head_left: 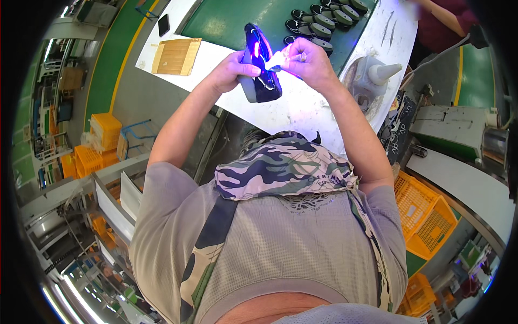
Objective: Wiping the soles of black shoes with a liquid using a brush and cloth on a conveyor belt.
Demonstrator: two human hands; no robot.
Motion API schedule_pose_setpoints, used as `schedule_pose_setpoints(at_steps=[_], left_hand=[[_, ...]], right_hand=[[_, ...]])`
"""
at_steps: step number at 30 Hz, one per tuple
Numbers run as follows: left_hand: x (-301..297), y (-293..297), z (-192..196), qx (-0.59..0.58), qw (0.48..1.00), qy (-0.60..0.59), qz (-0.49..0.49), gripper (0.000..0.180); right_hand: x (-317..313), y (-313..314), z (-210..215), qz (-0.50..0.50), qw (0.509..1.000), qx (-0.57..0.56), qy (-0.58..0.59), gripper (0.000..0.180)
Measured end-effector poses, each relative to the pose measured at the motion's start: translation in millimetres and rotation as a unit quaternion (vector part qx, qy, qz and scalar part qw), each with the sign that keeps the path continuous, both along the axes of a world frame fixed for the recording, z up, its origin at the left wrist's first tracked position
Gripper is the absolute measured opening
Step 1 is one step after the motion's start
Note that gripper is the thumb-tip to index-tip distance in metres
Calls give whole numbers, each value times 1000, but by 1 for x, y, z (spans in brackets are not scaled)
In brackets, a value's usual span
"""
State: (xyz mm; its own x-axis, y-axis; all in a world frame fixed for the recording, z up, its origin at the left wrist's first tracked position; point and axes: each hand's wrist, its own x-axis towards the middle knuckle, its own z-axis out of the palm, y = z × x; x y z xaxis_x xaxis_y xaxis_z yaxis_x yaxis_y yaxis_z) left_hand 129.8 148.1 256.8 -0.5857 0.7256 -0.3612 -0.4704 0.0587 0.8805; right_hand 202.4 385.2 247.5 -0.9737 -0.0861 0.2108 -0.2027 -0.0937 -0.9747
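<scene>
A dark shoe (268,89) with a grey sole is held up over the white tabletop, its upper lit by a violet-blue glow. My left hand (233,71) is closed round the sole side, thumb pressed on it. In my right hand (312,63) the fingers pinch a small pale stick-like tool (303,56), its whitish end meeting the side of the shoe. Glare and my fingers hide what kind of tool it is. Near my right forearm stands a translucent plastic bottle (380,73) with a cone-shaped nozzle.
Several dark shoes with grey-green soles (318,29) lie on the green belt (226,24) ahead. At the left of the table are a wooden board (177,56) and a black phone (164,25). Orange crates (423,216) stand at the right; another person's arm (445,16) shows far right.
</scene>
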Motion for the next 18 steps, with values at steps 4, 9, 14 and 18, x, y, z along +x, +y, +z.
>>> schedule_pose_setpoints(at_steps=[4,9,14,18], left_hand=[[3,-11,-10,14,998,-12,53,48],[17,-28,-24,24,991,-29,131,54],[35,-52,-36,152,960,-73,221,52],[52,-70,-38,212,938,-81,263,51]], right_hand=[[7,0,3,34,999,36,-10,20],[16,2,-1,47,998,19,-30,21],[17,-16,-14,6,984,-138,-111,21],[12,-50,-25,5,976,-203,-72,24]])
